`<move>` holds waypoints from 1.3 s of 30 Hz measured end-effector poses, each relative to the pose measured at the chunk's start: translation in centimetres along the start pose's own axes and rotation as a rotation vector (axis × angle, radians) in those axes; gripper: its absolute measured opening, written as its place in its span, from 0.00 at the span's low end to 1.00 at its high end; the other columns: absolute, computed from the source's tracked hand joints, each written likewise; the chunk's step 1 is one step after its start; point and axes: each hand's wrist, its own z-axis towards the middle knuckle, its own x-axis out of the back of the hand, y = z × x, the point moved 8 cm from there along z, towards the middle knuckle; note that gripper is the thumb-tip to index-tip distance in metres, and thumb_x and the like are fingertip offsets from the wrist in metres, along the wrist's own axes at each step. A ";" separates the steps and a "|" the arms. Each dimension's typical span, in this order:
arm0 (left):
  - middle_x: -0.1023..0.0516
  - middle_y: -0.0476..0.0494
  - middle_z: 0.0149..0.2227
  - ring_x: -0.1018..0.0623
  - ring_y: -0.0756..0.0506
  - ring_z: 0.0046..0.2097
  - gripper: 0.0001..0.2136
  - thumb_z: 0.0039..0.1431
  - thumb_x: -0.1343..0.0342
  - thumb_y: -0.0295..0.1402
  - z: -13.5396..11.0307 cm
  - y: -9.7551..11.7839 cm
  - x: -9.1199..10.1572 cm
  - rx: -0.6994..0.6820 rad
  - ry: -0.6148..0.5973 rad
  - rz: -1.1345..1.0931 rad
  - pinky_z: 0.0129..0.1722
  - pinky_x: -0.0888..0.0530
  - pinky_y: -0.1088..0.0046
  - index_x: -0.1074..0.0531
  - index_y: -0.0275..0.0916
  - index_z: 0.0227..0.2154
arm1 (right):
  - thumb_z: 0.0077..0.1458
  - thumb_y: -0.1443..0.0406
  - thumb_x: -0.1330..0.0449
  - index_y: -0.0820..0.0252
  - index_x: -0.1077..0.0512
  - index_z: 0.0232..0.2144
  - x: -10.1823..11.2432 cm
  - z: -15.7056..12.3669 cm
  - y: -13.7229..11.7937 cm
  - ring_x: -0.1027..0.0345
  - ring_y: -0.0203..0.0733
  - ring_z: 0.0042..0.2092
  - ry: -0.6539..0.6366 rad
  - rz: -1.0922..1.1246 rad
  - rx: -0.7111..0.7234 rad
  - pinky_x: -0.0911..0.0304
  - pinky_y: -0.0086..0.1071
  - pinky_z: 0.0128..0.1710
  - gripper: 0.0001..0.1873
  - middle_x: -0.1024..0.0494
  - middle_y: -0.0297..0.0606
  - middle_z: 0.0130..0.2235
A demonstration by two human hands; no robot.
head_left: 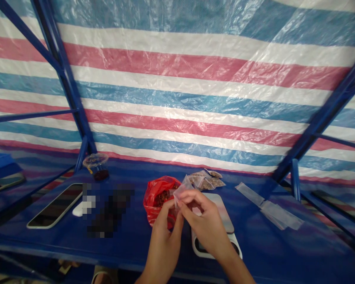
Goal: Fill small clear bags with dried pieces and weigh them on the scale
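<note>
Between my two hands is a small clear plastic bag (184, 187), pinched at its lower edge by the fingertips of both. My left hand (165, 232) is closed on its left side, just in front of an open red plastic bag (150, 199) holding small brown bits. My right hand (205, 217) grips the other side, above a white digital scale (225, 211) that it partly covers. Whether anything is inside the small bag I cannot tell. Behind the hands lie several filled clear bags (208, 181) with brownish contents.
Several flat clear bags (281, 215) lie on the blue table (130, 252) at the right. At the left are a phone (57, 207), a white object (78, 209), a blurred-out dark object (111, 213) and a lidded plastic cup (97, 167). Blue metal posts (68, 83) flank a striped sheet.
</note>
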 end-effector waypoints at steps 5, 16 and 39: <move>0.15 0.40 0.41 0.16 0.42 0.40 0.14 0.66 0.44 0.44 0.5 -0.1 1.5 0.038 0.072 -0.007 0.42 0.19 0.67 0.20 0.40 0.42 | 0.63 0.58 0.37 0.57 0.23 0.38 -0.5 0.1 0.6 0.26 0.40 0.36 0.026 -0.038 -0.002 0.30 0.30 0.35 0.09 0.18 0.38 0.38; 0.30 0.38 0.67 0.30 0.36 0.68 0.32 0.60 0.36 0.33 -0.8 2.6 1.5 -0.350 -0.034 0.355 0.65 0.28 0.51 0.35 0.49 0.67 | 0.59 0.61 0.37 0.56 0.28 0.34 -0.4 -0.2 1.1 0.32 0.37 0.31 -0.037 0.066 -0.067 0.34 0.28 0.32 0.06 0.26 0.31 0.31; 0.15 0.40 0.43 0.16 0.37 0.46 0.18 0.69 0.50 0.48 0.7 -0.2 7.5 0.250 0.222 0.379 0.43 0.24 0.63 0.26 0.43 0.50 | 0.68 0.60 0.46 0.53 0.22 0.45 0.8 -0.2 3.1 0.25 0.47 0.54 -0.069 -0.534 0.144 0.32 0.41 0.58 0.13 0.19 0.41 0.52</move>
